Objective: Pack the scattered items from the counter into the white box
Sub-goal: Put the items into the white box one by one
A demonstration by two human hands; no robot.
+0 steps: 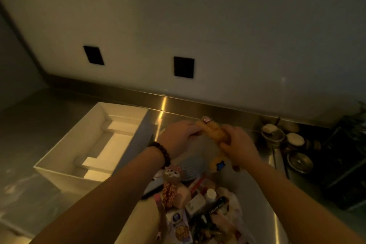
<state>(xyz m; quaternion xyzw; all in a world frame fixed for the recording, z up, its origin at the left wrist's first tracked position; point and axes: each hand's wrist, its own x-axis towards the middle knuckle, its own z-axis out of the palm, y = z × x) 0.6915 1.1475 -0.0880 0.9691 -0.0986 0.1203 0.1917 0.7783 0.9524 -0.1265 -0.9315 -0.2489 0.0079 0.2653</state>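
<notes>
Both hands are closed on one thing: my left hand (179,134) pinches the upper end of a soft yellow-orange plush toy (213,131) and my right hand (239,144) wraps its lower body, so the toy hangs in the air above the steel counter (255,190), just to the right of the open white cardboard box (65,172). A dark beaded bracelet (161,153) sits on my left wrist.

From the head view, the step I judge to be in hand is carrying this toy leftward into the box. To do it well I would keep the toy bunched so no limb trails, lift it clear of the near right wall, and lay it flat in a corner, since white insert pieces (108,151) already occupy part of the floor and much is yet to go in.

Below my arms lies the heap not yet packed: a small brown plush figure with a pale face (172,174), a white-capped bottle (210,194), a black tube (216,206) and blurred cards and packets. Round metal tins (274,134) stand at the far right, well apart from the box. Light is dim, so small details are unclear.
</notes>
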